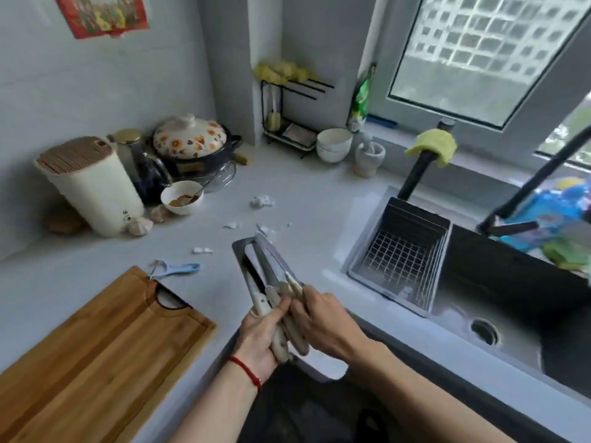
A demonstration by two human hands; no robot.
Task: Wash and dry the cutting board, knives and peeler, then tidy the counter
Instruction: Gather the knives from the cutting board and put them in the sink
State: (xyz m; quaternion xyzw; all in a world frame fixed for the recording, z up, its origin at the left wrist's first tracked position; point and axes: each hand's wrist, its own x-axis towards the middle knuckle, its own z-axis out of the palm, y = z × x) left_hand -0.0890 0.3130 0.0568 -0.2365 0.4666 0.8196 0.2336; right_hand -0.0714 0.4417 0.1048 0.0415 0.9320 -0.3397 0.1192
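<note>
The left hand (260,334) is gripping a bundle of cream-handled knives (271,279), fingers (281,306) curled round the handles. The right hand (319,318) is pinching one handle beside them. The blue peeler (174,270) and bamboo cutting board (96,346) are lying on the table (307,203), left of the fingers.

Cutting board (96,340) on counter (307,199), front left. Peeler (174,269) just behind board's far corner. Knives (271,276) right of board, over counter edge, handles in both hands: left hand (260,334), right hand (319,318) beside it. Sink (511,314) to the right w/ wire basket (403,254) in its left end. Knife block (92,183), small bowl (181,197) & lidded pot (192,142) at back left; garlic (140,226) in front of block. Drain (485,330) in sink floor, right of basket.
</note>
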